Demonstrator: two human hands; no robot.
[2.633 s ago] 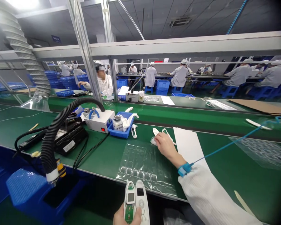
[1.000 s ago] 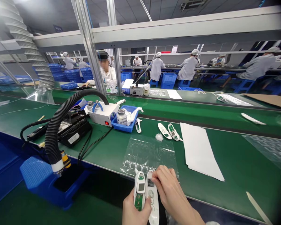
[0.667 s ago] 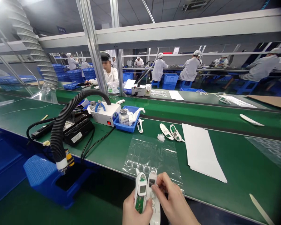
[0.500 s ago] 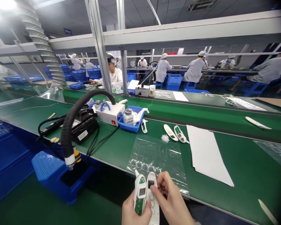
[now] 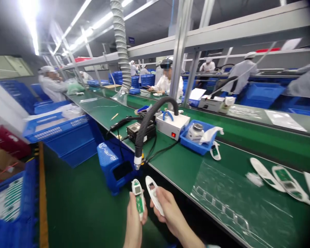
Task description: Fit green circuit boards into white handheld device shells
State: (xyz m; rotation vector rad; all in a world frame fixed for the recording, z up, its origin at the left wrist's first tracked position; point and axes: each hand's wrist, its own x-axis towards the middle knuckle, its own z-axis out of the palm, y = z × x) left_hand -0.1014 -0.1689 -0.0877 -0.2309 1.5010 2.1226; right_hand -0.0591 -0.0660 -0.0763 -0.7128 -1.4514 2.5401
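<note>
My left hand [image 5: 134, 220] is closed round a white device half with a green circuit board and a small screen [image 5: 138, 198]. My right hand [image 5: 170, 215] grips the matching white front cover [image 5: 153, 193], held a little apart from the board half. Both are below the front edge of the green bench [image 5: 175, 168], over the floor. Two more open device halves [image 5: 276, 179] lie on the bench at the right beside a small white wad [image 5: 253, 179].
A clear plastic sheet [image 5: 229, 203] lies on the bench near me. A black flexible hose [image 5: 144, 127], a white box with a red switch [image 5: 172, 124] and a blue tray with a jar [image 5: 197, 137] stand further back. A blue stool [image 5: 113, 162] and blue crates [image 5: 59, 134] sit at left. People work beyond.
The view has swung left. The two halves, held side by side in my left hand before, are now split between my hands and have dropped away from the bench edge.
</note>
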